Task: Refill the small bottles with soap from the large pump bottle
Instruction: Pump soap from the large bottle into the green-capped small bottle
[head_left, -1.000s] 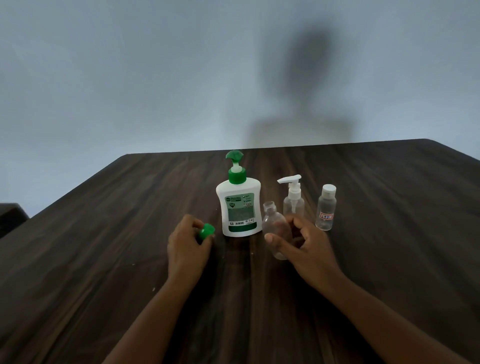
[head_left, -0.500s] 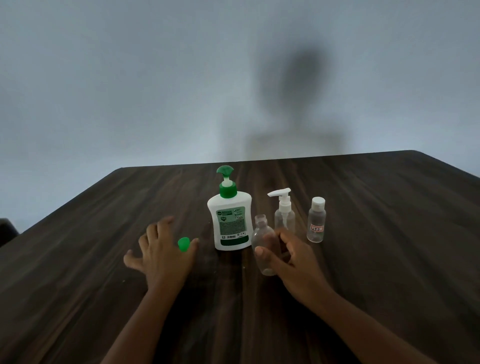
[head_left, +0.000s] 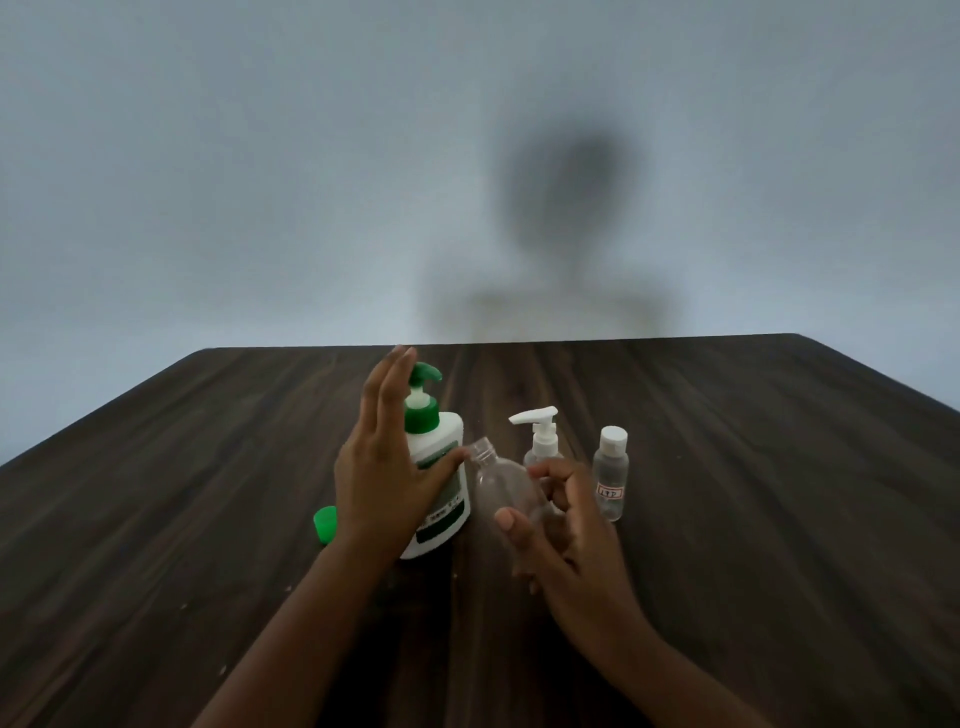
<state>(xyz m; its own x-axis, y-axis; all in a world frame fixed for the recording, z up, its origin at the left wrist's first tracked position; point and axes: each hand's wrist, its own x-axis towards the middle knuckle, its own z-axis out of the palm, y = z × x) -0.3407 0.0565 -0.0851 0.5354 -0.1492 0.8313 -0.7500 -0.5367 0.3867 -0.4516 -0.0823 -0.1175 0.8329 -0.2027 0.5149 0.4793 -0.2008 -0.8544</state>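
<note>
The large white pump bottle (head_left: 441, 483) with a green pump head stands mid-table. My left hand (head_left: 387, 467) is in front of it with straight fingers reaching up beside the pump; I cannot tell whether it touches. My right hand (head_left: 556, 525) grips a clear, uncapped small bottle (head_left: 501, 480), tilted with its mouth toward the pump bottle. The green cap (head_left: 325, 524) lies on the table left of my left wrist. A small white-pump bottle (head_left: 540, 436) and a small clear bottle with a white cap and label (head_left: 611, 473) stand behind my right hand.
The dark wooden table (head_left: 753, 519) runs to a far edge against a plain grey wall.
My left hand let go of the green cap, which now lies on the table, and rose in front of the pump bottle. My right hand tilted the clear bottle toward the pump bottle.
</note>
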